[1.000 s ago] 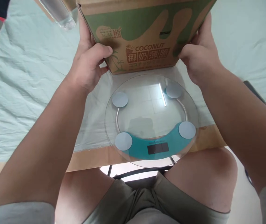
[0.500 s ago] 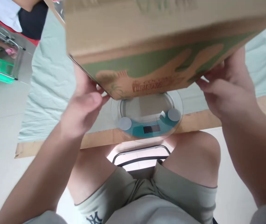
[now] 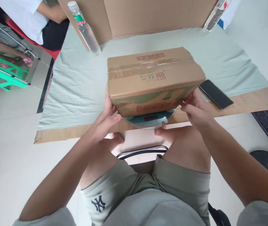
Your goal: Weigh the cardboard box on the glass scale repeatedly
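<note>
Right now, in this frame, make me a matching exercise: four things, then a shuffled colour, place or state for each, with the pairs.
1. box
2. scale
3. phone
4. stool

A. bright green
B. partly hidden by the box
C. held by left hand and right hand
D. black, lying flat

Pairs: 1-C, 2-B, 3-D, 4-A

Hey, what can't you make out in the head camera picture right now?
All in the head view:
Scale: far part, hidden by the cardboard box.
Display: any reading, too small and dark.
Left hand and right hand: some fingers, partly hidden by the box.
Bottle at upper right: its top, cut off by the picture's upper edge.
</note>
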Tool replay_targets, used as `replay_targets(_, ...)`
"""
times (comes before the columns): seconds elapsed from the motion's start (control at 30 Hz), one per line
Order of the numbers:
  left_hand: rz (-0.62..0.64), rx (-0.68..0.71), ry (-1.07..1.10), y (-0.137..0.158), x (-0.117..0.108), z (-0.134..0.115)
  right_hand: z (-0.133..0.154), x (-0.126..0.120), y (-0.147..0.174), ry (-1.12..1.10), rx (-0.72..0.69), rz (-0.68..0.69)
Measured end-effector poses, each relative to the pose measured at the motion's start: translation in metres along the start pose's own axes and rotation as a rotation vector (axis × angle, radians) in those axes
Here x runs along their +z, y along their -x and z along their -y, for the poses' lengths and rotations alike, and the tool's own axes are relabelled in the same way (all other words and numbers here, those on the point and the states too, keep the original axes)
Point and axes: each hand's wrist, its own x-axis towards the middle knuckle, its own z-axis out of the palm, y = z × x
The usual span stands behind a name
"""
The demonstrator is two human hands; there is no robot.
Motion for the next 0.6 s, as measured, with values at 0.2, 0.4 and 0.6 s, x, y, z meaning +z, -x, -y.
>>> replay_targets(0.2,-0.022,-0.025,0.029,0.009,-0.002,0.014,-0.011,0.001,-0.002,-0.024,-0.006,0.037)
replay_targets(0.4,-0.128,0.010,0.068,0.014,-0.006,0.026,-0.026,0.003,-0.003,-0.043,-0.015,-0.083)
replay_targets(0.6,-0.609,-0.041,0.034,-0.015,-0.017,0.060,-0.047,0.001,-0.013,-0.038,0.060,-0.548)
